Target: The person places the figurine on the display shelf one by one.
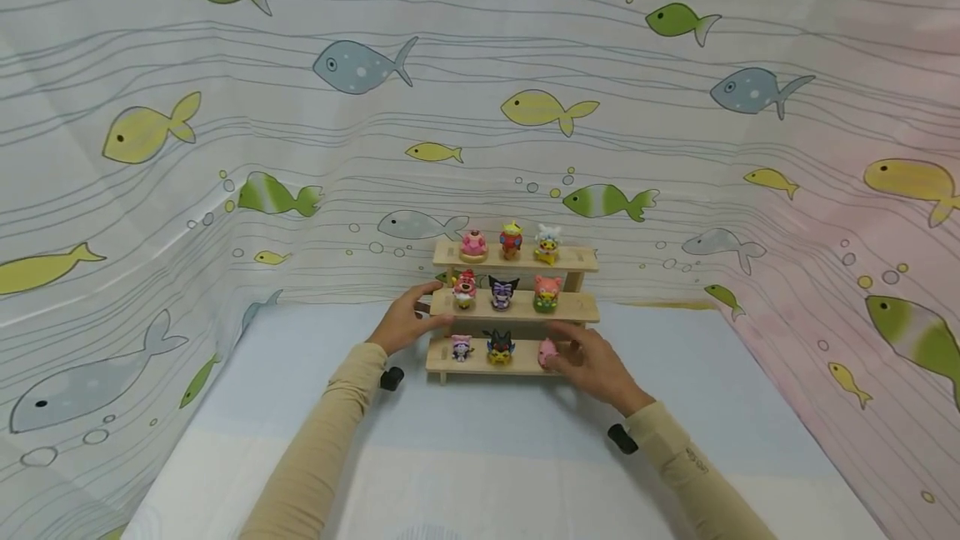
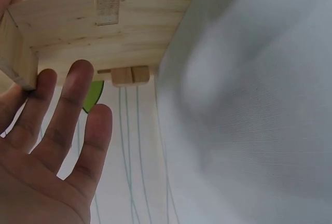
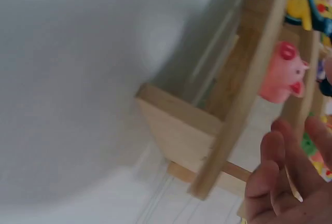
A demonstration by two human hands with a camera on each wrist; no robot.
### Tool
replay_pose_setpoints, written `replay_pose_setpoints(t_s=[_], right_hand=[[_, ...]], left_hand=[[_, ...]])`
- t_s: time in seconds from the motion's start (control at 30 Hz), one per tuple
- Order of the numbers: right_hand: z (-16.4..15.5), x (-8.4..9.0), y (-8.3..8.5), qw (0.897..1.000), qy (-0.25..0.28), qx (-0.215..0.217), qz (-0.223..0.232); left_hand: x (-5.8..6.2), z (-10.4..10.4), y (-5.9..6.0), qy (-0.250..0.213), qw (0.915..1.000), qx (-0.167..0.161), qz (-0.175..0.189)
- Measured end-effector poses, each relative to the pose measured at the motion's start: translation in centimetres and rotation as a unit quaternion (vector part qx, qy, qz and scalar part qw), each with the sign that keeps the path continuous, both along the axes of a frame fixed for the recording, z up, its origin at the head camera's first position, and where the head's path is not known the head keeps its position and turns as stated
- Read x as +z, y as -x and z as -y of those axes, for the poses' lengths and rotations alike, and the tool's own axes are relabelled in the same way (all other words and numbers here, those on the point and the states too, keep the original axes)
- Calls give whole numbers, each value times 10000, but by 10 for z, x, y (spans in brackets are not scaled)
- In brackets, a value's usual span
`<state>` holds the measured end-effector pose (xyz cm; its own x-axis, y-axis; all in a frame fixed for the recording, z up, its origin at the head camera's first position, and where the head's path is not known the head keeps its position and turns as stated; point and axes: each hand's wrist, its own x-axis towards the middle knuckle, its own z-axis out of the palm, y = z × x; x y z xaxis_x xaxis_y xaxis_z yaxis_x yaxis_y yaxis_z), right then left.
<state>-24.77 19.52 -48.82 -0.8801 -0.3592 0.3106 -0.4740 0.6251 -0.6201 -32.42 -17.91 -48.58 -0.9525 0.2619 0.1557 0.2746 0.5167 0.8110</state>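
A three-tier wooden display stand [image 1: 573, 307] bears small figurines on each step. At its left end my left hand [image 1: 397, 325] holds the middle step between thumb and forefinger; the other fingers [image 2: 93, 146] stretch out straight under the wood. A pink figurine [image 3: 282, 76] stands at the right of the bottom step. Around it my right hand [image 1: 592, 365] is spread, thumb in front and fingers behind, with a gap showing in the right wrist view. Beside it are a black-and-yellow figurine [image 1: 499, 347] and a pink-and-white figurine [image 1: 461, 347].
The middle step carries a red-and-pink bear [image 1: 464, 290], a dark purple figurine [image 1: 502, 294] and a pink-and-green figurine [image 1: 547, 296]. Three more figurines, one a green-headed figurine [image 1: 512, 240], line the top. Behind rises a fish-patterned curtain [image 1: 480, 65]; a pale cloth [image 1: 480, 457] covers the table.
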Motion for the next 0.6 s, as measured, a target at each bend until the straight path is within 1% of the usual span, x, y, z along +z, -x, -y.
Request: replay_pose_setpoints(t_s=[0.07,0.1,0.2,0.27,0.33,0.4,0.43,0.47,0.5,0.53,0.57,0.6], right_hand=[[0,5,-3,9987,167,-354,-314],[0,7,-4,9972,288,-464,-510],[-4,15,-2,9896,613,-730,-1080],[-10,20,1,9849,742,-842,-1319],[-19,25,7,9855,742,-892,-1235],[-29,30,14,9904,620,-900,-849],[-35,32,17,9929,534,-882,-594],[-40,33,21,9946,390,-886,-361],[-46,33,24,9954,182,-925,-147],[-52,34,27,9950,-61,-994,5],[-57,34,28,9932,-340,-1104,112],[-62,34,30,9906,-602,-1214,158]], left_hand=[[2,-1,0,8,10000,-45,3],[4,-1,-1,18,10000,-64,10],[7,0,-3,130,9998,-106,47],[9,2,-5,227,9996,-145,92],[11,5,-9,275,9994,-97,179],[11,9,-16,384,9991,19,183],[11,12,-20,517,9985,128,126],[11,14,-24,742,9969,269,-13],[10,16,-28,1072,9930,450,-192],[10,18,-32,1494,9859,638,-403],[10,20,-36,1941,9751,853,-655],[11,21,-39,2387,9609,1074,-903]])
